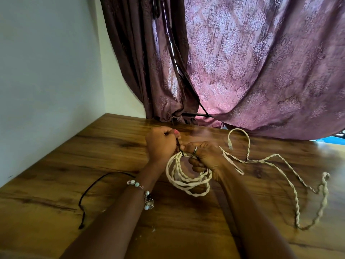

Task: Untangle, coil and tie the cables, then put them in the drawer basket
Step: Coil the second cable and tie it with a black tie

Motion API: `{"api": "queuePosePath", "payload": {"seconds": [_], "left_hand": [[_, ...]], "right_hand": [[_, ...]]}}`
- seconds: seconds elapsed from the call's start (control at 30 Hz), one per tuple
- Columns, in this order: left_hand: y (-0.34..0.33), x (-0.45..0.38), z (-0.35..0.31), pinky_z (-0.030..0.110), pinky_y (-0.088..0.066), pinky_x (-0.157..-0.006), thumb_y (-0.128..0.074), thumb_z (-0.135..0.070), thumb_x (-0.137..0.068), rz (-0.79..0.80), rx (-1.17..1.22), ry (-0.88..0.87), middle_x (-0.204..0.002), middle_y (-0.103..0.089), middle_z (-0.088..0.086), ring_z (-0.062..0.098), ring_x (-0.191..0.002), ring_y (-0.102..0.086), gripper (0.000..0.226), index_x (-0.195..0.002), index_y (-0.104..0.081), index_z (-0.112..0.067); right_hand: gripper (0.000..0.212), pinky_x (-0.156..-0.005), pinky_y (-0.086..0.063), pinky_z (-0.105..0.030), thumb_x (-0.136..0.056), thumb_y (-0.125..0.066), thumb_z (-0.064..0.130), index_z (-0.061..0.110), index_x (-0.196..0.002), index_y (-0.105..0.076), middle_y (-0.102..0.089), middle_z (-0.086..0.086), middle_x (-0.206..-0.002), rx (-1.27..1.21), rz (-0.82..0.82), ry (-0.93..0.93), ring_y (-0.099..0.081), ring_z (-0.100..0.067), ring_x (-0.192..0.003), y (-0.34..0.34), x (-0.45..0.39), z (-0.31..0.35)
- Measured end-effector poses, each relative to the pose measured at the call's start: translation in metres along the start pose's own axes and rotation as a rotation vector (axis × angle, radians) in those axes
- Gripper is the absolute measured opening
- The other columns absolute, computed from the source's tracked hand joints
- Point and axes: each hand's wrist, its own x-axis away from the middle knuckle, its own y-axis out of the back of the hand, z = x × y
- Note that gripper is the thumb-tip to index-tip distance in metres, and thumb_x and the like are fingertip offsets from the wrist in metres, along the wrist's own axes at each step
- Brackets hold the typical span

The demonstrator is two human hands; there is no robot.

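Note:
A white twisted cable is wound into a coil (188, 176) that hangs just above the wooden table (112, 150). My right hand (205, 157) grips the top of the coil. My left hand (161, 144) pinches a thin black tie (179, 147) that loops around the coil's top. A second white twisted cable (291, 171) lies loose on the table to the right, its clear plug (230, 145) near the curtain. The drawer basket is not in view.
A thin black cord (89, 189) lies on the table at the left. A purple patterned curtain (261, 62) hangs behind the table and drapes onto its back edge. A white wall (46, 71) borders the table on the left.

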Motion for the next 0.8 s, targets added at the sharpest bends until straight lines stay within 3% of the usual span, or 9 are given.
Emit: {"api": "queuePosePath", "payload": {"seconds": [0.13,0.23,0.33,0.4,0.47,0.53,0.6,0.7,0.8], "left_hand": [[0.003,0.003,-0.016,0.026,-0.051,-0.041,-0.054,0.006,-0.088,-0.019,0.180,0.171,-0.058,-0.062,0.012,0.013,-0.041,-0.058,0.022,-0.069,-0.065,0.006],[0.005,0.004,-0.018,0.022,-0.049,-0.039,-0.054,0.007,-0.087,-0.036,0.215,0.160,-0.059,-0.062,0.010,0.010,-0.040,-0.058,0.023,-0.067,-0.065,0.002],[0.004,0.003,-0.014,0.026,-0.056,-0.049,-0.060,-0.001,-0.089,0.049,0.241,0.127,-0.067,-0.068,0.009,0.014,-0.052,-0.064,0.017,-0.075,-0.068,-0.001],[0.004,0.003,-0.012,0.027,-0.057,-0.056,-0.060,-0.008,-0.090,0.169,0.264,0.131,-0.081,-0.071,0.010,0.016,-0.063,-0.067,0.011,-0.088,-0.069,-0.002],[0.003,0.003,-0.006,0.027,-0.057,-0.072,-0.060,-0.019,-0.091,0.352,0.223,0.131,-0.097,-0.071,0.007,0.017,-0.082,-0.068,0.015,-0.099,-0.068,-0.009],[0.003,0.007,-0.002,0.032,-0.054,-0.086,-0.062,-0.032,-0.087,0.552,0.133,0.172,-0.099,-0.072,0.001,0.017,-0.092,-0.066,0.020,-0.100,-0.067,-0.017],[0.000,0.014,0.000,0.032,-0.057,-0.076,-0.065,-0.030,-0.085,0.660,0.147,0.224,-0.091,-0.073,0.007,0.020,-0.081,-0.069,0.017,-0.097,-0.067,-0.018],[-0.006,0.019,0.003,0.031,-0.057,-0.065,-0.067,-0.013,-0.085,0.543,0.341,0.281,-0.081,-0.072,0.015,0.019,-0.065,-0.069,0.013,-0.097,-0.068,-0.008],[-0.008,0.022,0.003,0.023,-0.055,-0.054,-0.066,-0.012,-0.085,0.452,0.411,0.308,-0.068,-0.071,0.013,0.014,-0.054,-0.066,0.015,-0.092,-0.071,0.001]], "right_hand": [[0.063,-0.040,-0.038,-0.013,-0.091,-0.054,0.000,0.033,-0.038,-0.066,-0.050,0.014,-0.039,0.048,-0.031,0.025,-0.045,0.000,-0.036,-0.003,-0.002,0.003],[0.049,-0.035,-0.034,-0.012,-0.087,-0.059,-0.002,0.021,-0.044,-0.065,-0.048,0.012,-0.038,0.097,-0.055,0.148,-0.043,-0.002,-0.030,-0.006,0.003,0.013],[0.011,-0.033,-0.023,-0.015,-0.084,-0.066,0.003,-0.001,-0.075,-0.071,-0.045,0.001,-0.037,-0.031,-0.043,0.207,-0.031,-0.008,-0.027,-0.008,0.005,0.014],[0.013,-0.035,-0.023,-0.014,-0.084,-0.067,0.005,-0.006,-0.080,-0.070,-0.049,0.001,-0.037,-0.047,-0.114,0.211,-0.031,-0.009,-0.027,-0.005,0.005,0.010],[0.015,-0.037,-0.026,-0.015,-0.084,-0.068,0.007,-0.005,-0.076,-0.071,-0.047,-0.002,-0.037,-0.053,-0.190,0.226,-0.031,-0.011,-0.027,-0.001,0.004,0.009],[0.015,-0.042,-0.035,-0.018,-0.085,-0.067,0.008,0.000,-0.073,-0.072,-0.045,-0.004,-0.036,-0.095,-0.244,0.228,-0.031,-0.010,-0.027,0.001,0.001,0.006],[0.015,-0.049,-0.040,-0.024,-0.086,-0.068,0.010,0.004,-0.073,-0.073,-0.047,-0.006,-0.039,-0.130,-0.268,0.219,-0.033,-0.011,-0.029,0.002,-0.001,0.004],[0.016,-0.042,-0.039,-0.021,-0.087,-0.066,0.009,0.007,-0.073,-0.074,-0.055,-0.007,-0.043,-0.103,-0.285,0.232,-0.046,-0.012,-0.033,0.002,0.002,0.006],[0.012,-0.039,-0.045,-0.018,-0.088,-0.061,-0.002,-0.001,-0.079,-0.069,-0.060,-0.010,-0.050,-0.183,-0.255,0.289,-0.056,-0.011,-0.036,-0.003,0.007,0.011]]}}
